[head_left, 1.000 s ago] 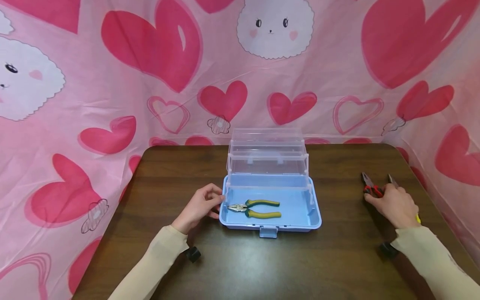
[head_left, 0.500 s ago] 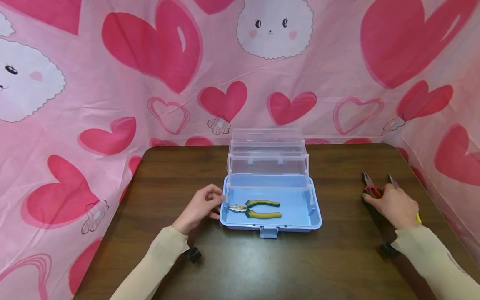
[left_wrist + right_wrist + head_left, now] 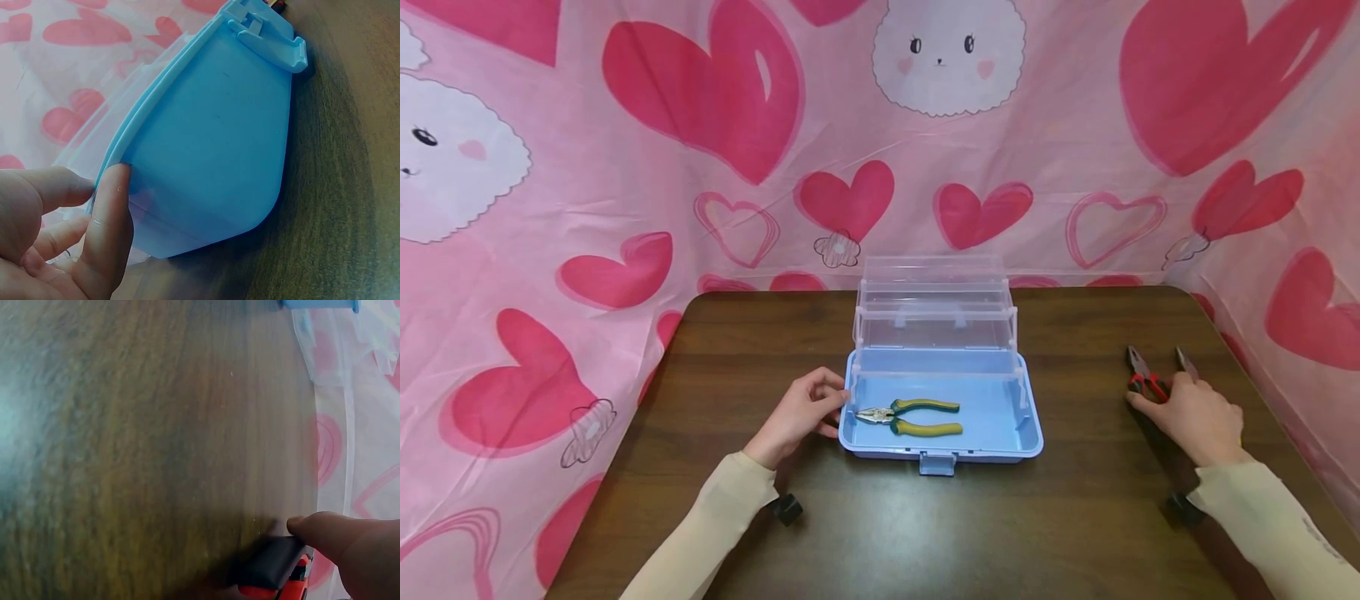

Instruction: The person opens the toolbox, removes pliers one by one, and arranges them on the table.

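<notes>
A light blue toolbox [image 3: 940, 457] stands at mid-table, its clear lid and trays [image 3: 936, 329] raised at the back. Pliers with green-and-yellow handles [image 3: 928, 429] lie inside it. My left hand [image 3: 805, 412] pinches the box's left rim; the left wrist view shows thumb and fingers on either side of the edge [image 3: 164, 81]. At the right, my right hand [image 3: 1202, 417] holds red-and-black pliers [image 3: 1138, 367] by the handles, thumb at a dark handle [image 3: 272, 562]; its other fingers are mostly hidden. A second pair of pliers [image 3: 1185, 363] pokes out beyond this hand.
The wooden table [image 3: 880, 533] ends at a pink heart-patterned cloth [image 3: 850, 108] behind and at the sides. A blue latch [image 3: 937, 464] hangs from the toolbox front. Dark wrist-worn cameras [image 3: 787, 509] sit under both wrists.
My right hand has shifted slightly right and toward me, and the red-and-black pliers have moved a little right. The left hand and toolbox have stayed in place.
</notes>
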The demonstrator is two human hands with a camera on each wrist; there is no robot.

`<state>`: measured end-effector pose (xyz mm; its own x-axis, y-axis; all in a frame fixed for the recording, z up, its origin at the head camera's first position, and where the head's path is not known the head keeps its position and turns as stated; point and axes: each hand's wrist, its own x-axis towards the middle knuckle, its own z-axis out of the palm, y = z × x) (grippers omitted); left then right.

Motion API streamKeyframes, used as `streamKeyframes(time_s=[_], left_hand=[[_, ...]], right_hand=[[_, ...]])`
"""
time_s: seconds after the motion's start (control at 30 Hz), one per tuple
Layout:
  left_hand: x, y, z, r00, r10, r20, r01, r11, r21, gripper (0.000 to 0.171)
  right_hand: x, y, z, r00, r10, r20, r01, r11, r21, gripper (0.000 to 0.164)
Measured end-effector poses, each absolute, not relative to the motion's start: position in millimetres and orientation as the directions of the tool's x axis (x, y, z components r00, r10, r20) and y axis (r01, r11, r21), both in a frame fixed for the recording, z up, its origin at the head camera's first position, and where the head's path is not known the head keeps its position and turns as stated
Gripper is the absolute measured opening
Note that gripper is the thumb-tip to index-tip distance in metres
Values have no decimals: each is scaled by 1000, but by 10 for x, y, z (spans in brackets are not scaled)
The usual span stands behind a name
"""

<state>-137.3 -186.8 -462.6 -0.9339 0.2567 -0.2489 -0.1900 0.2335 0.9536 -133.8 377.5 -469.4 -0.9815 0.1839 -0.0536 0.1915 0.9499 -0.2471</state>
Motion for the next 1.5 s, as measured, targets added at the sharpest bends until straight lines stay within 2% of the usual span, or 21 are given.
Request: streamKeyframes(time_s=[0.27, 0.53, 0.9, 1.27, 1.5], left_hand=[[-1368, -1872, -4619, -935, 258, -244, -186, 231, 955, 27], [-1365, -1873, -4618, -933, 269, -238, -180, 222, 958, 28], [-1358, -1880, -4622, -934, 244, -260, -203, 233, 951, 26], [-1370, -1870, -4610, -934, 241, -263, -207, 235, 950, 27], [-1382, -1865, -4606, -932, 245, -268, -212, 233, 949, 27]], right_hand=[[-1314, 3763, -4677, -987, 159, 25, 147, 955, -259, 70], [-1307, 3636, -4622, -982, 95, 161, 44, 954, -296, 44], [-1360, 3321, -4493, -984, -96, 151, -148, 911, -385, 35], [-1344, 2844, -4258, -975, -193, 109, -221, 873, -435, 35], [-1300, 2556, -4129, -950, -279, 138, -311, 835, -454, 32]])
